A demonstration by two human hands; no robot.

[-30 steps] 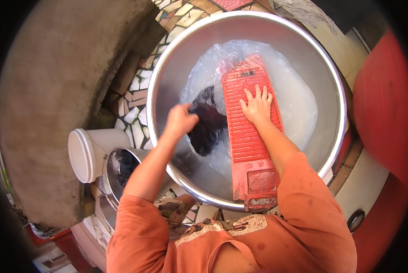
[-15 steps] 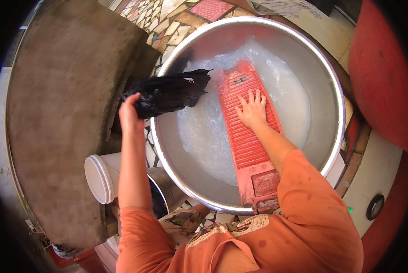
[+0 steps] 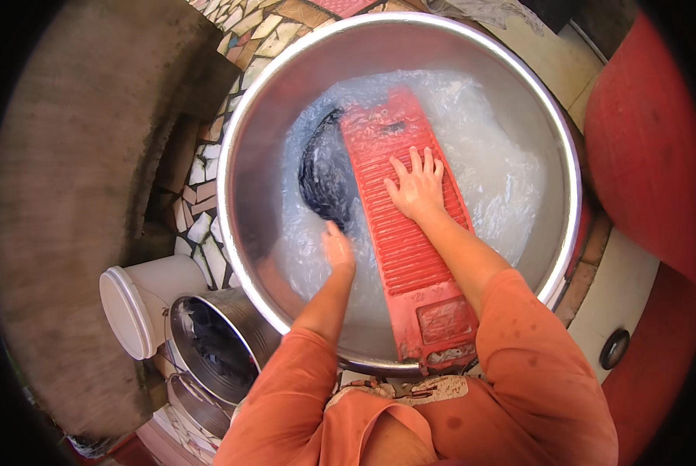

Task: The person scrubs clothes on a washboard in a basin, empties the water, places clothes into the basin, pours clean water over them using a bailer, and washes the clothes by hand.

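A large round metal tub (image 3: 239, 225) of cloudy water fills the middle of the view. Slanting across it is a red plastic washboard (image 3: 410, 256), its far end under water and its near end against the tub's near rim. My right hand (image 3: 418, 189) lies flat on the ridges with fingers spread. Left of the board, a dark cloth (image 3: 326, 171) is spread in the water, partly under the surface. My left hand (image 3: 338, 247) is low in the tub at the cloth's near edge, fingers closed on it; the fingertips are partly hidden by water.
Outside the tub at the lower left are a white bucket (image 3: 127, 311), a metal bucket (image 3: 259, 326) with dark contents, and another metal vessel (image 3: 196, 404). A brown slab (image 3: 68, 202) stands on the left. A large red curved object (image 3: 643, 147) is at right, near a black ring-shaped item (image 3: 614, 349).
My left hand has swung right and down from beyond the tub's left rim, bringing the dark cloth into the water. My right hand stays on the washboard. The view has shifted slightly.
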